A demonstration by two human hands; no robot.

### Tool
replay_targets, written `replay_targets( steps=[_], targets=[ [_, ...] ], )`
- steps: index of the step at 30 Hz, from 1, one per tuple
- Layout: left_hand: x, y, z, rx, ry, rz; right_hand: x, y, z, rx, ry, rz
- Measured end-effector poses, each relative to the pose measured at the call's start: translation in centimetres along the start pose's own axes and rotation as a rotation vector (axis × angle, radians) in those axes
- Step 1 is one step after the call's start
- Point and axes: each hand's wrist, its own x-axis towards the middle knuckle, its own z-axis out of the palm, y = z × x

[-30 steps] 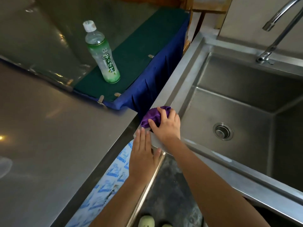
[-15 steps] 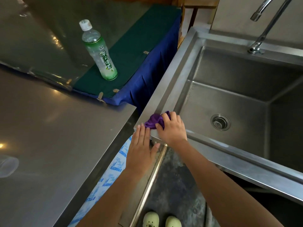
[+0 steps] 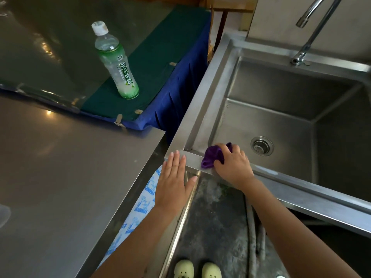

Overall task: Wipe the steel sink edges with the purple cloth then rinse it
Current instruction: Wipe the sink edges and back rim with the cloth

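The steel sink [image 3: 202,93] fills the right half of the view, its near-left corner in front of me. My right hand [image 3: 232,167] grips the bunched purple cloth [image 3: 211,157] and presses it on the sink's front rim, just right of that corner. Most of the cloth is hidden under my fingers. My left hand [image 3: 175,181] lies flat with straight fingers, its fingertips resting on the corner of the rim. A curved faucet [image 3: 313,31] rises at the back right, and the drain [image 3: 262,146] sits in the basin floor.
A green tea bottle [image 3: 116,61] stands on a green mat [image 3: 160,57] over blue cloth at the back left. A steel counter [image 3: 60,177] lies to the left. Below are a steel rail [image 3: 180,223], the floor and pale shoes [image 3: 196,268].
My right hand has slid the purple cloth from the sink's left rim round the corner onto the front rim, moving right. My left hand has stayed at the corner.
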Motion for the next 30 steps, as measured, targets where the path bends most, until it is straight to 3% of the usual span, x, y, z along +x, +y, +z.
replay_targets(
  steps=[3, 10, 20, 23, 30],
  targets=[
    [0.0, -0.1, 0.1, -0.008, 0.014, 0.019, 0.8, -2.2, 0.7, 0.045, -0.015, -0.009],
    [-0.1, 0.3, 0.1, -0.062, 0.054, 0.051, 0.8, -3.8, 3.2, -0.018, 0.234, 0.063],
    [0.3, 4.7, 0.5, -0.023, -0.021, 0.116, -3.1, 5.4, 1.5, 0.022, 0.417, 0.214],
    [0.8, 6.8, 0.9, 0.005, -0.054, 0.214, -4.4, 8.0, 0.8, -0.004, 0.455, 0.259],
    [2.3, 12.7, 0.8, 0.012, -0.126, 0.37, -7.2, 13.8, -1.6, -0.032, 0.434, 0.377]
  ],
)
